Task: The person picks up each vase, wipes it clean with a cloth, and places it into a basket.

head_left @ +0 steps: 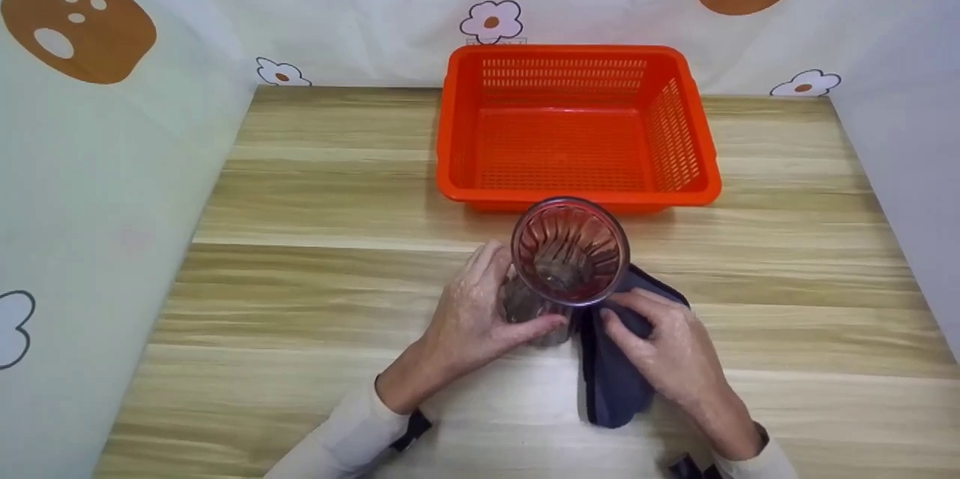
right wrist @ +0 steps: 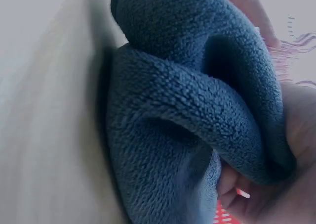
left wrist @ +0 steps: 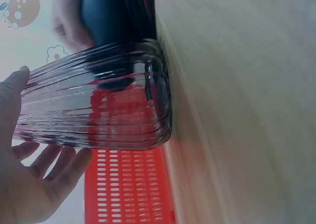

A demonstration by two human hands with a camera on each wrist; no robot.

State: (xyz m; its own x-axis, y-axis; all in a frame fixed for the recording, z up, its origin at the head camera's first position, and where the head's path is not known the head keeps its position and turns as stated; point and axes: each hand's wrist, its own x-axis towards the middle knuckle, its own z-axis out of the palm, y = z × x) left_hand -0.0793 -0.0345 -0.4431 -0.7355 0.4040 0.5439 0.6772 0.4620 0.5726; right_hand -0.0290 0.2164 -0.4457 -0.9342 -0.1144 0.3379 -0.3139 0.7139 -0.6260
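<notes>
A tall ribbed clear glass (head_left: 570, 254) stands about upright, mouth up, in front of the basket. My left hand (head_left: 472, 310) grips its side, thumb on the near wall and fingers round the far side. In the left wrist view the thick base of the glass (left wrist: 113, 100) is right at the tabletop. Beside it, my right hand (head_left: 675, 347) pinches a dark blue-grey cloth (head_left: 619, 381) close to the rim. The right wrist view shows the fluffy cloth (right wrist: 182, 100) bunched in folds, partly hiding the fingers of that hand.
An orange-red plastic basket (head_left: 577, 197) with slotted walls sits just behind the glass, its front rim near the glass's mouth. The wood-grain tabletop (head_left: 322, 299) is bordered by a white printed sheet (head_left: 360, 13) at the back and sides.
</notes>
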